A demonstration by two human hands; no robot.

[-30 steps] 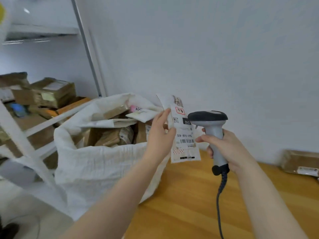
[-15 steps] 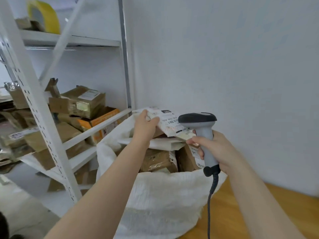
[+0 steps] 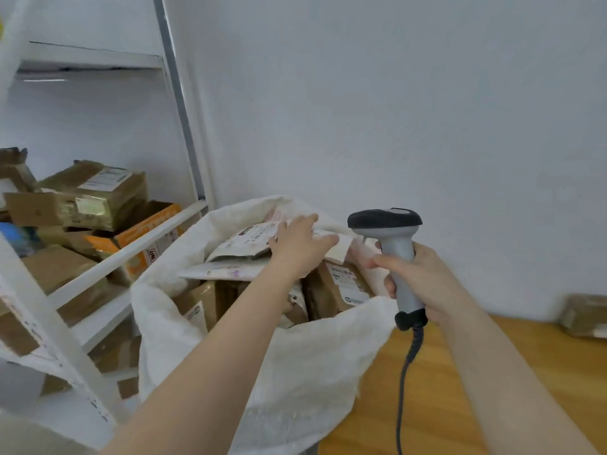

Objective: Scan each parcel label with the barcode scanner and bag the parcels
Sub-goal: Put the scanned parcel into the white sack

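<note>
The left hand (image 3: 297,247) reaches over the mouth of the sack (image 3: 295,372), fingers straight and slightly spread, lying flat on a white parcel (image 3: 243,239) that sits on top of the load, label up. Under that hand lie another flat white mailer (image 3: 226,270) and brown boxes (image 3: 338,285), all inside the sack. Just right of it, the right hand (image 3: 427,284) is wrapped round the handle of the scanner (image 3: 399,254), held upright with its dark head above the fist; its cable (image 3: 402,389) hangs down over the table (image 3: 492,405). Further right of that hand, a brown parcel (image 3: 584,315) lies by the wall. Left of the sack, a shelf (image 3: 108,257) holds more boxes.
</note>
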